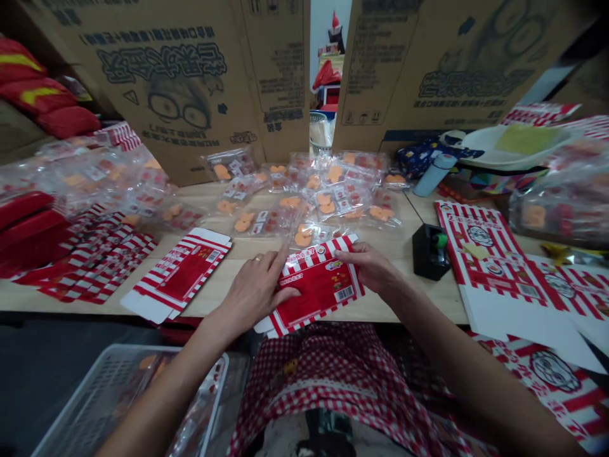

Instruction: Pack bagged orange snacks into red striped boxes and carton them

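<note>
— On the left of the tabletop (404, 298), what's lying there?
— Stacks of red-and-white striped carton blanks (102, 263), then one flat printed box (176, 274) with a barcode (213, 256).
— And the hands?
— Near the front edge, both hold a striped red carton (316, 285) between them. The left hand (252, 295), wearing a gold ring (257, 258), lies across its left side, fingers (280, 261) closed on it. The right hand (368, 266) grasps its right side.
— Any readable print?
— Only another barcode (344, 294) on that carton; the lettering is too small to read.
— Further right?
— A black holder (431, 251), then large striped printed sheets (518, 266) bearing a cartoon face.
</note>
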{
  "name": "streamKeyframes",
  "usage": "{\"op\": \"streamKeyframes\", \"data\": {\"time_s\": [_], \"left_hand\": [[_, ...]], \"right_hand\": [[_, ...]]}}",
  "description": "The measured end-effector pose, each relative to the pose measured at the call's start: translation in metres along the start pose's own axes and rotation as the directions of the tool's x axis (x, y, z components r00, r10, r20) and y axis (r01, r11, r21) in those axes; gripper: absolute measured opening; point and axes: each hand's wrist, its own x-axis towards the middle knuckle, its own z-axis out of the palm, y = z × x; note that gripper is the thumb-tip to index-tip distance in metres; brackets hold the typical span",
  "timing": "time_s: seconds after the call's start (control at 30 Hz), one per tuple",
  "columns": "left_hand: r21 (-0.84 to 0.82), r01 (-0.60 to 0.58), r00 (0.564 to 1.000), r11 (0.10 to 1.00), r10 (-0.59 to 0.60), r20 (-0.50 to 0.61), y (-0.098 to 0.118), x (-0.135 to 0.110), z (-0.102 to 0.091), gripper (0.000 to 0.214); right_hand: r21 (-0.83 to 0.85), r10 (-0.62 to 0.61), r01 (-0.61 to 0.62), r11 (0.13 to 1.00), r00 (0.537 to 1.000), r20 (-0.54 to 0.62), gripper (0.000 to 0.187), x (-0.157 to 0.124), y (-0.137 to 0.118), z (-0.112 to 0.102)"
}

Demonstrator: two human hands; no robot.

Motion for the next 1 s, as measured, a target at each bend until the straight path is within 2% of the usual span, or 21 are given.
{"op": "streamKeyframes", "data": {"time_s": [0.07,0.13,0.2,0.27,0.37,0.43,0.5,0.57,0.63,0.67,0.7,0.73,0.77,0.8,0.83,0.9,0.93,0.97,1.0], "left_hand": [[0.008,0.017,1.0,1.0,-0.017,-0.011,-0.002,0.003,0.0,0.081],[-0.009,0.032,0.999,0.999,-0.032,-0.02,-0.005,0.006,-0.001,0.078],[-0.036,-0.008,1.0,0.999,0.007,-0.016,-0.009,0.01,-0.002,0.076],[-0.065,-0.099,0.995,0.993,0.098,-0.007,-0.014,0.017,-0.003,0.075],[-0.076,-0.221,0.975,0.972,0.223,0.011,-0.016,0.026,0.001,0.075],[-0.103,-0.241,0.97,0.965,0.243,0.009,-0.014,0.029,0.005,0.07],[-0.218,-0.229,0.972,0.949,0.237,0.007,-0.012,0.029,0.008,0.058],[-0.382,-0.207,0.973,0.901,0.229,0.013,-0.012,0.027,0.008,0.043],[-0.515,-0.144,0.986,0.845,0.166,-0.003,-0.015,0.025,0.006,0.033],[-0.566,-0.086,0.996,0.82,0.08,-0.035,-0.016,0.024,0.006,0.031],[-0.624,-0.016,0.996,0.781,-0.042,-0.078,-0.016,0.023,0.005,0.03],[-0.695,0.046,0.977,0.718,-0.176,-0.117,-0.014,0.023,0.005,0.03],[-0.772,0.087,0.945,0.629,-0.298,-0.137,-0.01,0.024,0.006,0.031],[-0.841,0.102,0.91,0.531,-0.391,-0.136,-0.004,0.024,0.009,0.033],[-0.893,0.1,0.89,0.439,-0.441,-0.117,0.005,0.025,0.012,0.035],[-0.945,0.084,0.898,0.315,-0.435,-0.066,0.029,0.026,0.02,0.038],[-0.956,0.084,0.914,0.281,-0.405,-0.038,0.041,0.026,0.023,0.039],[-0.963,0.09,0.929,0.255,-0.371,-0.011,0.053,0.026,0.026,0.04],[-0.968,0.097,0.94,0.23,-0.341,0.013,0.063,0.027,0.028,0.04]], "right_hand": [[-0.032,-0.048,0.045,0.998,0.996,-0.076,0.034,-0.001,-0.002,0.002],[-0.072,-0.075,0.069,0.995,0.994,-0.085,0.035,-0.003,-0.005,0.0],[-0.112,-0.021,0.021,0.994,1.0,0.0,0.037,-0.009,-0.008,-0.005],[-0.148,0.084,-0.069,0.987,0.991,0.099,0.04,-0.014,-0.008,-0.009],[-0.125,0.137,-0.124,0.984,0.985,0.104,0.043,-0.02,-0.002,-0.011],[-0.094,0.1,-0.094,0.991,0.993,0.06,0.044,-0.021,0.002,-0.008],[-0.113,0.046,-0.041,0.993,0.998,0.04,0.042,-0.021,0.001,-0.004],[-0.206,-0.017,0.032,0.978,0.997,0.07,0.041,-0.022,-0.008,0.0],[-0.384,-0.183,0.179,0.906,0.983,0.026,0.038,-0.025,-0.023,0.003],[-0.491,-0.336,0.267,0.829,0.94,-0.056,0.036,-0.027,-0.031,0.004],[-0.598,-0.511,0.331,0.73,0.845,-0.157,0.035,-0.029,-0.037,0.004],[-0.678,-0.662,0.357,0.643,0.704,-0.256,0.035,-0.031,-0.041,0.005],[-0.708,-0.745,0.364,0.605,0.571,-0.344,0.037,-0.031,-0.042,0.006],[-0.675,-0.752,0.378,0.634,0.505,-0.424,0.041,-0.03,-0.04,0.007],[-0.576,-0.696,0.404,0.711,0.517,-0.497,0.045,-0.027,-0.035,0.009],[-0.23,-0.499,0.454,0.86,0.661,-0.56,0.053,-0.016,-0.023,0.014],[-0.051,-0.413,0.465,0.884,0.724,-0.553,0.055,-0.01,-0.016,0.016],[0.094,-0.353,0.471,0.877,0.766,-0.537,0.057,-0.005,-0.011,0.019],[0.182,-0.33,0.488,0.853,0.777,-0.536,0.058,0.0,-0.007,0.021]]}}
